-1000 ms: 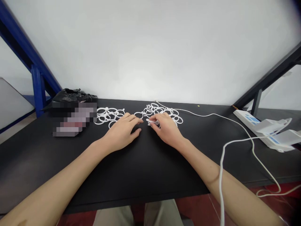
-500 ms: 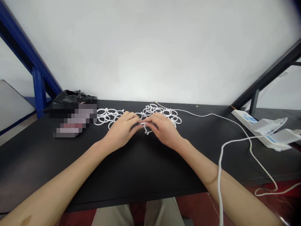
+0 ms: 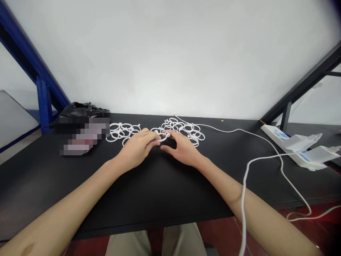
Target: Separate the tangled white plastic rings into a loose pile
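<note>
Between thumb and fingers, my left hand point(image 3: 137, 149) pinches a white plastic curtain ring point(image 3: 163, 140) just above the table. The ring has a small round eyelet on its right side. My right hand point(image 3: 184, 148) is beside that eyelet, with thumb and fingers apart; whether a fingertip touches the ring, I cannot tell. Beyond my right hand lies a loose heap of similar white rings point(image 3: 188, 127). Another group of white rings point(image 3: 116, 132) lies beyond my left hand, partly hidden by it.
The black table point(image 3: 149, 199) meets a pale wall point(image 3: 170, 64). A black plastic bag point(image 3: 85, 108) and a blurred-out item point(image 3: 85, 138) are at the left. At the right, a power strip point(image 3: 282, 137) holds white plugs, and a white cable point(image 3: 243, 199) crosses my right forearm.
My right hand has opened, its thumb now apart from its fingers. The ring in my left hand shows more clearly, with its eyelet to the right.
</note>
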A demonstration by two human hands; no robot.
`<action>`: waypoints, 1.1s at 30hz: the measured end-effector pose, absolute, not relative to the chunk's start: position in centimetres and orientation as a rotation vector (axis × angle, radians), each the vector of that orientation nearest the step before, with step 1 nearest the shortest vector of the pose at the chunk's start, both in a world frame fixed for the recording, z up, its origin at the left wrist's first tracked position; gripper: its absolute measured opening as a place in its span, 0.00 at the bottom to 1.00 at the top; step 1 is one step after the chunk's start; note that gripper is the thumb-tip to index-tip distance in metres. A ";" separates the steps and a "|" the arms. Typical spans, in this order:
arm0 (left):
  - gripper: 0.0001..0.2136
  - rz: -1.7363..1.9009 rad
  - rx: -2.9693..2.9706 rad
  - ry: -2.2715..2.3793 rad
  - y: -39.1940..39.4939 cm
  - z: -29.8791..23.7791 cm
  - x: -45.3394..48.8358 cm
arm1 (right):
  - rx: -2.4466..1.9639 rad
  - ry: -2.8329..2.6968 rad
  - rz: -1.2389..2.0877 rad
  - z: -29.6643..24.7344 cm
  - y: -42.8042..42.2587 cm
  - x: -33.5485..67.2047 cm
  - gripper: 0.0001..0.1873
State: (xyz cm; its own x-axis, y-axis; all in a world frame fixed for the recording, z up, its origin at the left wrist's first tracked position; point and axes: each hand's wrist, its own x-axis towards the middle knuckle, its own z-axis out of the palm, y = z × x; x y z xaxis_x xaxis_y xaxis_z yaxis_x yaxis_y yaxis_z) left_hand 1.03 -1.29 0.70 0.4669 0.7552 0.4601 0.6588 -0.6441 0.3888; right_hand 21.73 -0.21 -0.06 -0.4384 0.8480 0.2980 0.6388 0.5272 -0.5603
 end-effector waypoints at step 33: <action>0.07 1.005 2.484 1.320 -1.7 1.0 1.4 | -1.303 -1.932 0.371 0.4 0.6 22.2 0.23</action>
